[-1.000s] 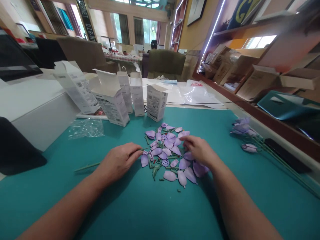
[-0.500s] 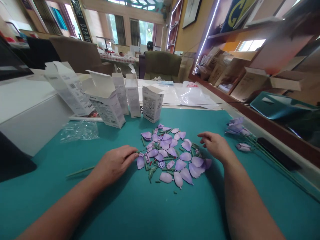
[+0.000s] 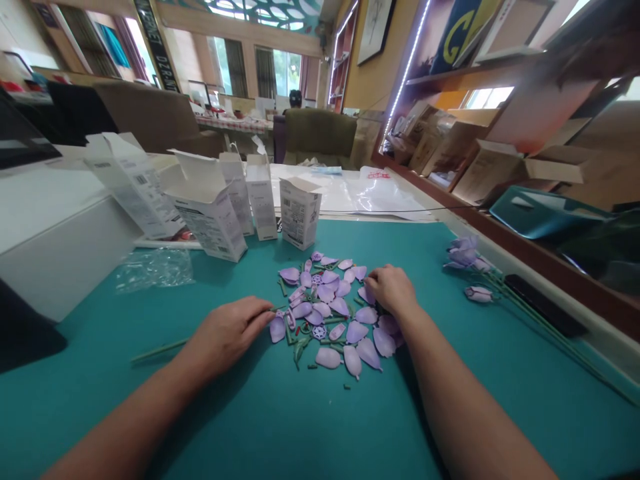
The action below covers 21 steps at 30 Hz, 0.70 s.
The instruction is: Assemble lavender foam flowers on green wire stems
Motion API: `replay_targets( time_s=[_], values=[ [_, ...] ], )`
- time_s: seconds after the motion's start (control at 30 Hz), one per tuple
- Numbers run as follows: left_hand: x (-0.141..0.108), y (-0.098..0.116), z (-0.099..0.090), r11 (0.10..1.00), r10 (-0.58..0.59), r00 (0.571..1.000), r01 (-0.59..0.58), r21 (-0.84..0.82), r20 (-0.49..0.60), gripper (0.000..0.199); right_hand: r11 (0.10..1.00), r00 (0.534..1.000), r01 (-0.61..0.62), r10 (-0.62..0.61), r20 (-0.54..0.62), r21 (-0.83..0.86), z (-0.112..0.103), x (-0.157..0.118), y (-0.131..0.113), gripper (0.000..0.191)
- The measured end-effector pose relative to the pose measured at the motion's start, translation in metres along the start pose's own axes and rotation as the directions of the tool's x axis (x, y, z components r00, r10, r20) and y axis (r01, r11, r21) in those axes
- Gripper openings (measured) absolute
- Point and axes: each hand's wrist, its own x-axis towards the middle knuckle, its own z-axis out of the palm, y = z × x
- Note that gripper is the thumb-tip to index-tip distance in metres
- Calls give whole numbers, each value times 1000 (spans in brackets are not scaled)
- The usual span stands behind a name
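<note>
My left hand (image 3: pixel 225 335) rests on the teal cutting mat (image 3: pixel 150 420) and grips a thin green plastic stem (image 3: pixel 160 349), which runs out past the wrist side, with its tip reaching towards a heap of lilac plastic petals (image 3: pixel 325 313). Small green leaves and sepals and lilac lattice discs lie among the petals. My right hand (image 3: pixel 393 290) presses down on the heap's right side, fingers curled over the petals. Whatever lies under those fingers is hidden.
Several opened white product boxes (image 3: pixel 207 223) stand beyond the heap, beside a crumpled transparent plastic bag (image 3: pixel 154 270). To the right lie assembled lilac flowers on long stems (image 3: pixel 465 252) and a black flat object (image 3: pixel 545 305). A shelf of cardboard boxes (image 3: pixel 490 173) runs along the right.
My right hand has moved down and left from above the heap's edge onto the petals, fingers curling in. My left hand stays on the stem. The view has tilted slightly.
</note>
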Motion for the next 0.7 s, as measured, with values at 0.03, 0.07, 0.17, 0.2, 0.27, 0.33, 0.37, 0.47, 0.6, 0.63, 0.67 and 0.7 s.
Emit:
replay_targets(
  time_s=[0.03, 0.07, 0.17, 0.2, 0.27, 0.33, 0.37, 0.47, 0.6, 0.63, 0.67, 0.7],
  values=[
    [0, 0, 0, 1000, -4, 1000, 4, -2, 0, 42, 1000, 1000, -2, 2, 8, -12, 2, 3, -1, 31],
    [0, 1, 0, 1000, -5, 1000, 5, -5, -1, 41, 1000, 1000, 0, 1, 15, -22, 4, 5, -1, 30],
    [0, 1, 0, 1000, -2, 1000, 2, -8, -6, 41, 999, 1000, 11, -10, 26, -44, 8, 9, -3, 27],
    [0, 1, 0, 1000, 1, 1000, -2, -6, -7, 40, 999, 999, 17, -16, 28, -50, 8, 10, -4, 26],
    [-1, 2, 0, 1000, 14, 1000, -14, -2, -10, 39, 997, 999, 40, -38, 32, -60, 8, 10, -4, 24],
    [-2, 2, 0, 1000, 29, 999, -29, -3, -17, 39, 995, 997, 72, -70, 33, -71, 7, 10, -4, 22],
    [-2, 3, 1, 999, 39, 999, -39, -7, -21, 38, 993, 996, 90, -87, 34, -78, 7, 9, -4, 21],
    [-3, 3, 1, 998, 61, 997, -62, -20, -37, 37, 986, 991, 136, -133, 31, -98, 6, 8, -5, 19],
    [-5, 5, 1, 997, 70, 997, -70, -12, -35, 36, 981, 986, 164, -164, 5, -108, 5, 7, -7, 17],
    [-5, 6, 1, 998, 67, 997, -68, -8, -32, 36, 981, 986, 164, -165, -7, -103, 4, 6, -8, 16],
    [-5, 6, 1, 998, 66, 997, -66, -5, -32, 36, 982, 986, 162, -165, -21, -93, 2, 4, -10, 16],
    [-5, 6, 1, 998, 66, 997, -66, -4, -34, 35, 984, 986, 158, -161, -35, -78, -1, 2, -13, 15]
  ],
)
